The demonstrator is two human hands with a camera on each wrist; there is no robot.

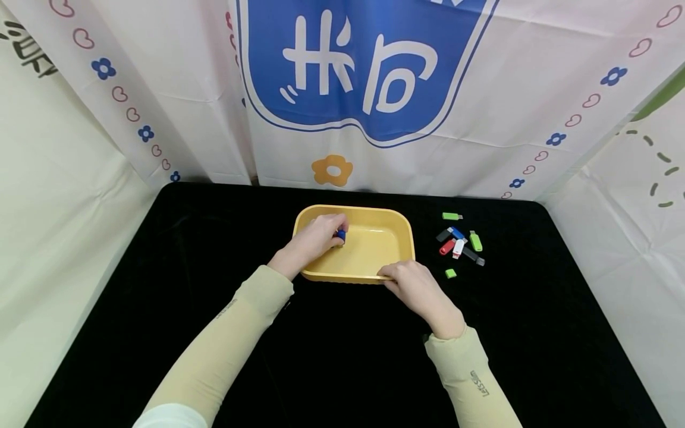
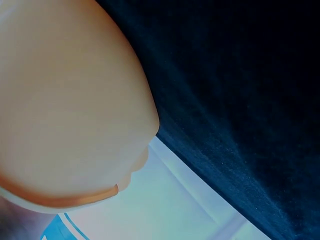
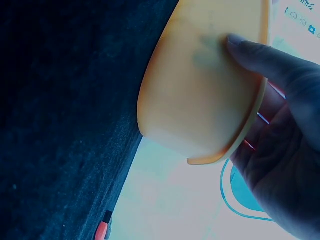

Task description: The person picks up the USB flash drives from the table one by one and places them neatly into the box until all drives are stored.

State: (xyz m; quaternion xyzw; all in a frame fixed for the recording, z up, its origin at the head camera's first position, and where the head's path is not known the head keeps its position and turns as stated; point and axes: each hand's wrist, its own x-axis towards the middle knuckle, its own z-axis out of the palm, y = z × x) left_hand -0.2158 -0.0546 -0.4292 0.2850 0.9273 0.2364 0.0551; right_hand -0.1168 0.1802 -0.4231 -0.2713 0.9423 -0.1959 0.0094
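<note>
Fingers of the left hand [image 1: 316, 236] pinch a small blue object [image 1: 341, 235] over the glossy, round-cornered yellow tray [image 1: 371, 244], whose rim the right hand [image 1: 420, 290] grips.

The left grip [image 1: 317, 235] covers part of a blue object [image 1: 341, 236], leaving its full shape untold. The near edge of the tabletop [image 1: 348, 356] is cut off (both sleeves [image 1: 230, 339] run out there too). Nearer its right edge, small sticks [image 1: 458, 248] partly hide one another. The left-wrist view crops the yellow tray [image 2: 75, 100]; the right-wrist view, a red-and-black item [image 3: 101, 231].
</note>
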